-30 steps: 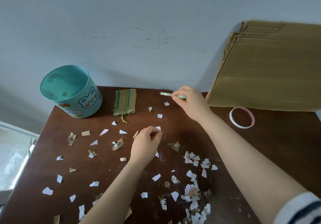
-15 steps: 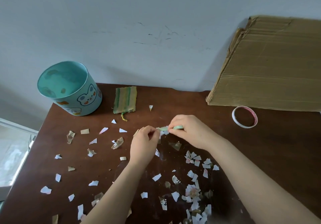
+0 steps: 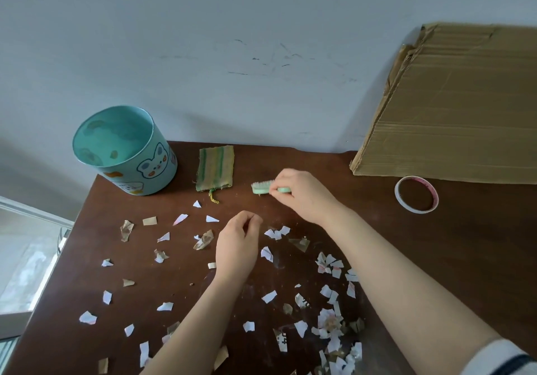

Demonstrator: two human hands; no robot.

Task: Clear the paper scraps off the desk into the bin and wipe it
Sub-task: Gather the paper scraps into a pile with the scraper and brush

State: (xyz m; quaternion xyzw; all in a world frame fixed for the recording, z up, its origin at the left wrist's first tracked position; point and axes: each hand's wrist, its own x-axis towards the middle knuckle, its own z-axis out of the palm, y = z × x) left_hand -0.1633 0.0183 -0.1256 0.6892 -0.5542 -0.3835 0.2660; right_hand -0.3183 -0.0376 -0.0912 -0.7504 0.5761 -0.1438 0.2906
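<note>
The dark brown desk (image 3: 436,258) stood pushed against a scuffed pale wall, and on its far right corner a big flattened sheet of cardboard (image 3: 453,107) leaned back on that wall. At the far left corner sat the bin (image 3: 145,177), a round teal tub with a cartoon bear on its side, upright and open at the top (a couple of small bits lay inside it). Just to its right, near the back edge, lay a striped green-and-tan cloth (image 3: 215,168), flat, with a loose thread trailing off its near side. A roll of tape (image 3: 397,194) lay flat by the foot of the cardboard. The person's 2 bare arms reached in from the near edge. The right hand (image 3: 302,194) was furthest out, its fingers wrapped round the handle of a small mint-green brush (image 3: 261,188), whose bristled head pointed left at the cloth, close above the desk. The left hand (image 3: 236,246) hovered mid-desk with fingers curled in against the thumb; I could not tell whether they pinched anything. Paper scraps (image 3: 268,296), white and tan, lay all over the near half of the desk, thickest in a heap near the front right and thin and well apart on the left.
</note>
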